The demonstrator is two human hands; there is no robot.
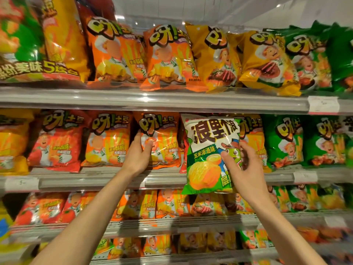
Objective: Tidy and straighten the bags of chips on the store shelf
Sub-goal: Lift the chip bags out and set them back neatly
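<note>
My right hand [241, 169] grips a white-and-green chip bag [206, 150] by its right edge and holds it upright in front of the middle shelf, out from the row. My left hand [140, 152] holds the left edge of an orange chip bag [164, 142] that stands on the middle shelf [91, 181], thumb across its front. Red, orange, yellow and green bags fill the rest of that row.
The upper shelf [152, 101] carries orange, yellow and green bags, some leaning; a yellow bag [267, 64] tilts over its edge. Large multipacks [28, 44] stand at the upper left. Lower shelves [172, 224] hold smaller bags. Price tags [323, 105] sit on the rails.
</note>
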